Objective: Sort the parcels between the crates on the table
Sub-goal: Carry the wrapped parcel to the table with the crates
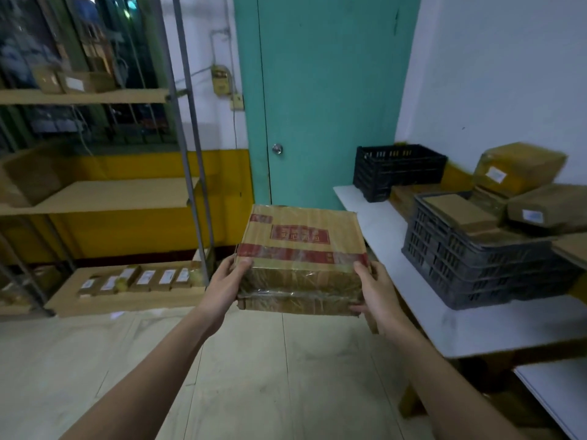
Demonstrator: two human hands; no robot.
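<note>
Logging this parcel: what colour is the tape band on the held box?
Red, across the brown box; head view.

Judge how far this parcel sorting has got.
Done: the near grey plastic crate already holds brown parcels. In hand: the left hand and right hand hold a taped cardboard box with red print, away from the white table. Left: loose brown parcels behind; the far black crate looks unfilled.

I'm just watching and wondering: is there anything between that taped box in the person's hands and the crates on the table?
Nothing visible blocks the way. The taped box is held in the air by the left hand and right hand, and only bare table lies between it and the near crate, already piled with parcels, and the far crate.
</note>
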